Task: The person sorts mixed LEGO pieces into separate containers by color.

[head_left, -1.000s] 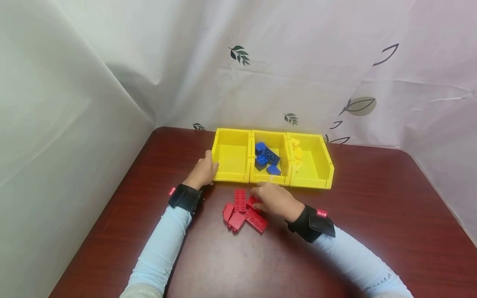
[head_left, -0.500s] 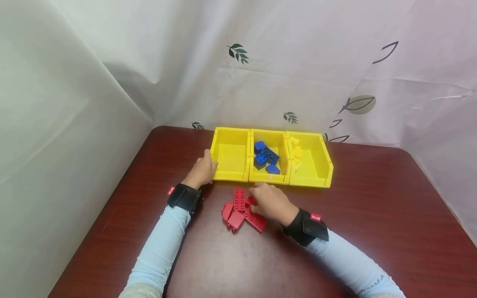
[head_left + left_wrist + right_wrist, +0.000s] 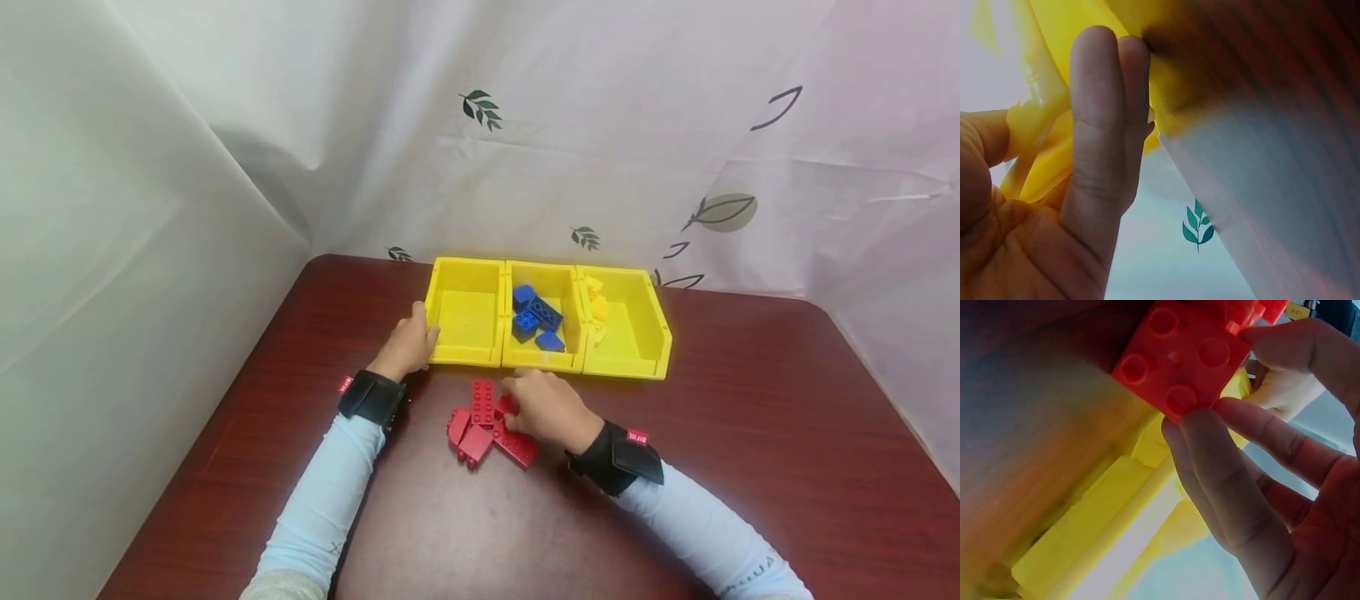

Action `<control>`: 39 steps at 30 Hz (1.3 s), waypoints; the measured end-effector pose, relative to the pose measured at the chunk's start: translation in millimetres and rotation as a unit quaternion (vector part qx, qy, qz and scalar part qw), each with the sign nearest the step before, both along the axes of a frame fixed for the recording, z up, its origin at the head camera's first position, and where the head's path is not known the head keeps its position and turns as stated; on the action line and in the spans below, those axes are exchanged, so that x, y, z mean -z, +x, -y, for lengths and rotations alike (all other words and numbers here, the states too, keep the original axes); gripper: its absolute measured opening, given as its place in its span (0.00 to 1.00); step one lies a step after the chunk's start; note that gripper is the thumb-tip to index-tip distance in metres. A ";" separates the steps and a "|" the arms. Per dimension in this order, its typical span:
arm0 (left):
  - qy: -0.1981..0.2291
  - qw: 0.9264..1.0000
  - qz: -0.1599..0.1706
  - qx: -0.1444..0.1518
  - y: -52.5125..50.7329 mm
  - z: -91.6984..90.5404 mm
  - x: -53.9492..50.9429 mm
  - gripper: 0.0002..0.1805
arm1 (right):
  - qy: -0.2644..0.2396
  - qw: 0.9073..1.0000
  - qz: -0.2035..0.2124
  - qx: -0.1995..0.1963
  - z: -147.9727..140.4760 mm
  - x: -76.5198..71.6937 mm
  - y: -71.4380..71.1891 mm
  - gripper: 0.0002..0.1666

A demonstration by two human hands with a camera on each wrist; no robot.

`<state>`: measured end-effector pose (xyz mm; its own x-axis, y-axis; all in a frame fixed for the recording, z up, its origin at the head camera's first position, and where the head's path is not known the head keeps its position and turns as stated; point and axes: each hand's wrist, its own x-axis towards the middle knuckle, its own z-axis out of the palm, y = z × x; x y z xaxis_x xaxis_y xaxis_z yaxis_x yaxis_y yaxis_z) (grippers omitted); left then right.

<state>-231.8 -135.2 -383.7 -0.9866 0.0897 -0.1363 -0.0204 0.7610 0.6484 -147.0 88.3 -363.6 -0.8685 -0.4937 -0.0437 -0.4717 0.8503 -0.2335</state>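
Note:
My left hand pinches the side wall of the leftmost yellow bin. In the left wrist view its thumb is on one face of the wall and straight fingers lie along the other. My right hand pinches a square red toy brick with four-sided studded face, between thumb and fingertips; it is partly covered in the head view. Beside it on the table lie a long studded brick, another long brick, a squarish one and a rounded one, all red.
The middle yellow bin contains several blue bricks. In the right yellow bin, small yellow pieces lie along the left wall. The bins stand in a row on the dark red table, before a white curtain.
My right hand has shifted slightly left, and its fingers have closed on the square red brick. The left hand stays at the bin wall.

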 end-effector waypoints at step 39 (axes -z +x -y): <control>0.000 1.000 -0.010 0.013 -3.2 1.6 0.1 0.23 | 0.047 0.996 0.022 0.066 97.2 -63.1 -123.1 0.08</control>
